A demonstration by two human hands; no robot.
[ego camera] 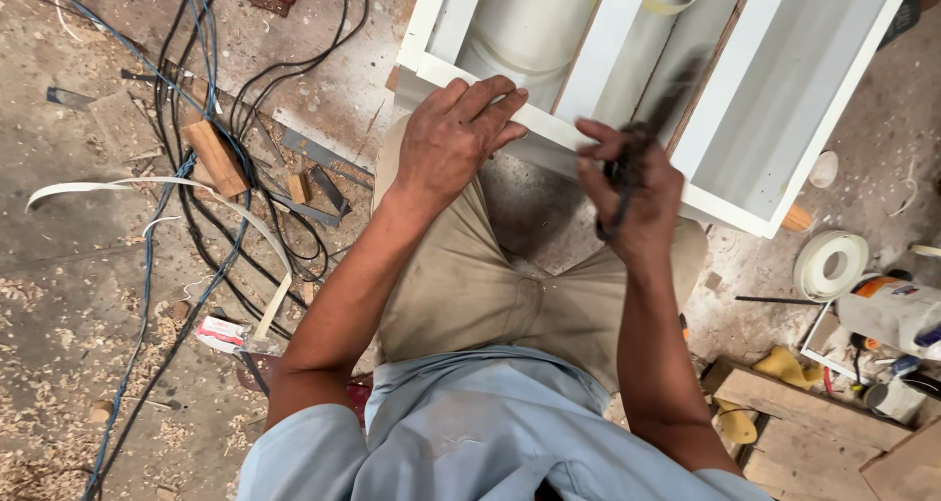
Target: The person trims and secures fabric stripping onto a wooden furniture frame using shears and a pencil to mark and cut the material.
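Observation:
A white cabinet frame (784, 99) lies on the floor in front of me, its near edge rail (549, 128) running across my knees. My left hand (451, 138) rests palm down on that rail, fingers spread over the white edge. My right hand (632, 192) is closed around a dark, blurred tool (659, 119) whose tip points up over the rail and a brown inner panel. A white rounded object (534, 21) shows inside the frame.
Black and blue cables (211, 148) tangle across the dusty floor at left, with wood offcuts (216, 158) and a white edging strip (118, 184). A roll of white edge tape (830, 263), a glue container (892, 310), a yellow cloth (789, 366) and boards (814, 413) sit at right.

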